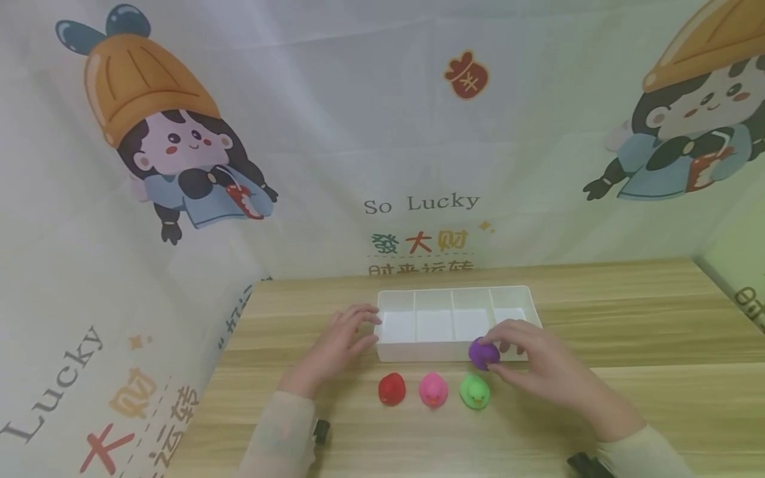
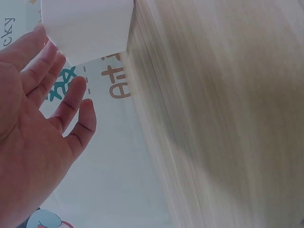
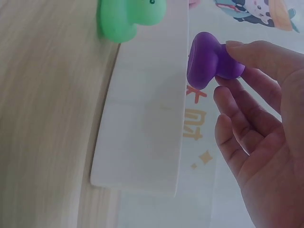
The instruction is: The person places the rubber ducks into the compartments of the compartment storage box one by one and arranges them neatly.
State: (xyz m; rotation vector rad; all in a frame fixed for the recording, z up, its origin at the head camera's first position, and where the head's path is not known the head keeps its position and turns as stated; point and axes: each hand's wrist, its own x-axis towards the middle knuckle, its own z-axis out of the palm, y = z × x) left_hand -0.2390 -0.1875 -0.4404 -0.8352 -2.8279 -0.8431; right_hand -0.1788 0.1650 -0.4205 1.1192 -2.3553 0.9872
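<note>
A purple rubber duck (image 3: 204, 61) is pinched between the thumb and fingers of my right hand (image 1: 544, 362). In the head view it hangs at the front wall of a white box (image 1: 418, 352) with several compartments, near its right end. My left hand (image 1: 339, 342) has its fingers loosely bent, with the fingertips at the box's left end. In the left wrist view the fingertips touch the end wall or lie right beside it. Before the box stand a red duck (image 1: 392, 389), a pink duck (image 1: 433, 390) and a green duck (image 1: 475, 392) in a row.
The wood-grain table (image 1: 287, 312) carries the box and the ducks. Behind and to the left, a white printed cloth (image 1: 329, 133) with cartoon figures and lettering rises from the table's edge. Dark straps (image 1: 321, 431) sit at both wrists.
</note>
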